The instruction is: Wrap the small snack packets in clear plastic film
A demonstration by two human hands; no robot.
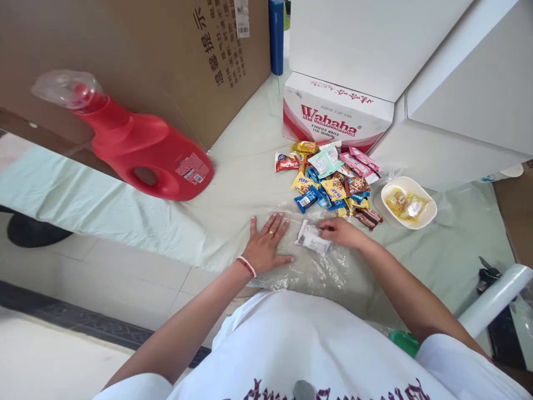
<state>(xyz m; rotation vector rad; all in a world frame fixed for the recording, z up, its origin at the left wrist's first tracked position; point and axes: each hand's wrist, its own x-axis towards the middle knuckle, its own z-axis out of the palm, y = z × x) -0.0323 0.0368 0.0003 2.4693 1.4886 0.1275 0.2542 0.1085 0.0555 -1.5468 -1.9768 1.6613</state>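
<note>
My left hand [266, 245] lies flat with fingers spread on a clear plastic bag [291, 275] near the table's front edge. To its right, my right hand [340, 231] has its fingers closed at the right end of a small white snack packet [312, 239]. Whether the packet lies on the bag or inside it, I cannot tell. Just beyond my hands sits a pile of wrapped snacks [333, 189] in yellow, blue, pink, brown and pale green. A cream bowl [428, 215] holding a few yellow-wrapped pieces stands to the right of the pile.
A red detergent bottle [154, 150] stands at the left before a large brown carton [166, 66]. Behind the snacks is a white and red Wahaha box [337, 114]. A blue cylinder [276, 39] stands at the back. A white roll [495, 297] and dark keys [487, 275] lie at the right.
</note>
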